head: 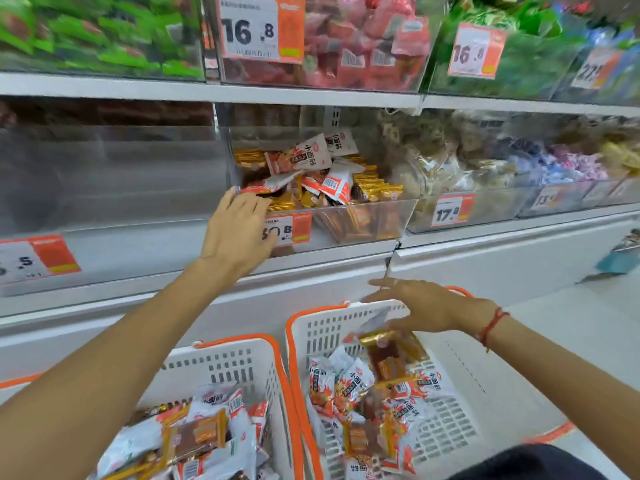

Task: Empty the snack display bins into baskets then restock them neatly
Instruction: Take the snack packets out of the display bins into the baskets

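A shop: price tags (pixel 262 27) on shelved snack bins (pixel 363 220).

The left hand (pixel 235 233) reaches up and forward, fingers seemingly curled, tips hidden. The right hand (pixel 420 308) hovers lower, palm down, fingers (pixel 381 283) spread and straight.

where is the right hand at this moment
In the head view, the right hand hovers lower right, fingers spread over the right white plastic basket with orange rim, just above a gold-wrapped snack packet.

Price tags are showing "16.8" on the pink-snack bin's tag (pixel 261 29) above the left hand (pixel 235 230), "17.8" on a tag (pixel 452 210) to its right, and "小面筋" on white packets (pixel 313 154) just beyond its fingertips.
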The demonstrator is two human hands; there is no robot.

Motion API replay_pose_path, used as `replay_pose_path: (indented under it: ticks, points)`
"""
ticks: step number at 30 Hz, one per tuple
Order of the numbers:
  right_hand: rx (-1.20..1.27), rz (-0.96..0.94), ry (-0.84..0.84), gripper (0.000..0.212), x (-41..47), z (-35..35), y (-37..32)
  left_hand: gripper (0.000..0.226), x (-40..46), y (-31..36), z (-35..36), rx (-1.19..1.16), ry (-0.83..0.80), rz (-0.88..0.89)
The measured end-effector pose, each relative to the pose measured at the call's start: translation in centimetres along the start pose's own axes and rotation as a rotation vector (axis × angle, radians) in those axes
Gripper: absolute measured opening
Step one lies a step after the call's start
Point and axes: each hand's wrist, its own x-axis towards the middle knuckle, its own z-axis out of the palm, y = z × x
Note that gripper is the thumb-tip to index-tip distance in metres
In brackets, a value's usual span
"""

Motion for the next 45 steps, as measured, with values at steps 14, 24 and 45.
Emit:
replay_pose_path:
  ticks: [14, 24, 45]
  points:
    - [0.192, 0.078, 0.601, 0.031, 13.5, -12.9, 4.1, 0.035, 13.2, 0.6, 3.3, -0.349, -0.067, -0.155]
    - [-0.118, 0.056, 0.025, 0.028, 20.2, -16.0, 6.1, 0.043, 21.3, -1.8, 9.8, -0.354, -0.559, -0.196]
    - [0.057, 0.069, 0.828, 0.040, 7.1, -14.3, 5.0, 0.024, 11.3, 2.2, -1.0, -0.376, 0.127, -0.025]
